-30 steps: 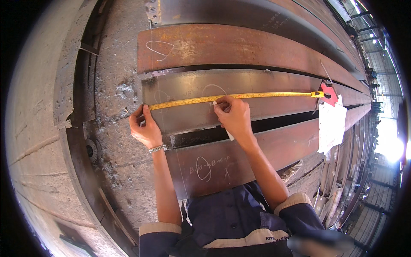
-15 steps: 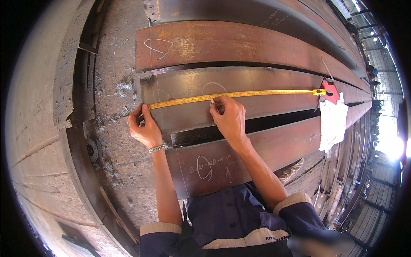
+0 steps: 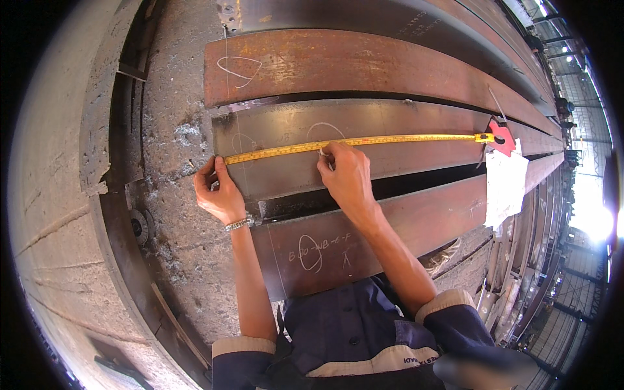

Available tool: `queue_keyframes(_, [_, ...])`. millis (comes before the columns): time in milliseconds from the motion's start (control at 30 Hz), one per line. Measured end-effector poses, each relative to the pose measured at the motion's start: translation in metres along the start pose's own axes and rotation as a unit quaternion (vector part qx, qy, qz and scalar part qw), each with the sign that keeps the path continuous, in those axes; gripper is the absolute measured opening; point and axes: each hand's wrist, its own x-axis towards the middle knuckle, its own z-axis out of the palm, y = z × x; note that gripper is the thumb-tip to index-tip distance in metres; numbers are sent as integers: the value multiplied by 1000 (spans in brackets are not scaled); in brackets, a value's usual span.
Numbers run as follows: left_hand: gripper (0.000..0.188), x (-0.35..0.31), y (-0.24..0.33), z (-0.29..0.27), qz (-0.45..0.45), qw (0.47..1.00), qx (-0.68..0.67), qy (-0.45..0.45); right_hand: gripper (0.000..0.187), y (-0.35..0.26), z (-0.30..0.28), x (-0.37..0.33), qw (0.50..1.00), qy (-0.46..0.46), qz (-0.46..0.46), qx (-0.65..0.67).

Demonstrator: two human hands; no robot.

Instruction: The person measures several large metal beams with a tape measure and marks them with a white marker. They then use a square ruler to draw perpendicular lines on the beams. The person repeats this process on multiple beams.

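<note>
A yellow tape measure lies stretched along the middle steel beam, its case at the right end beside a red plate-like piece. My left hand pinches the tape's free end at the beam's left edge. On the tape's near side, my right hand is closed in a pinch on a small white piece of chalk, its tip close to the tape's edge. Faint white curved marks show on the beam around the tape.
A nearer rusty beam carries chalk marks, and a dark gap separates it from the middle one. Farther beams run parallel beyond. White paper sheets hang over the beams at right. Rough concrete lies left.
Hardly anything differs. My right hand has shifted very slightly left and up along the tape; my left hand keeps its pinch at the tape's end.
</note>
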Motion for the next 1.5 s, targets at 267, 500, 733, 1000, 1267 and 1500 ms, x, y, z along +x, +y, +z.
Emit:
queue_keyframes(267, [24, 0, -1, 1, -4, 1000, -4, -2, 15, 6, -91, -15, 975, -190, -5, -113])
queue_keyframes(500, [24, 0, -5, 1, -3, 1000, -9, -2, 18, 23, -85, -37, 979, -182, 94, 4])
queue_keyframes(733, [26, 0, -6, 1, 8, 1000, -4, -6, 18, 39, -75, -52, 985, -112, 116, 63])
queue_keyframes(1000, [26, 3, -9, 1, 25, 1000, 19, -4, 16, 64, -76, -57, 985, -6, 165, 49])
queue_keyframes(1267, [33, 5, -12, 0, 42, 998, 55, -2, 14, 125, -101, -51, 971, 149, 186, -7])
queue_keyframes(1500, [39, 7, -19, -2, 58, 994, 86, -19, 17, 184, -127, -38, 955, 222, 193, -35])
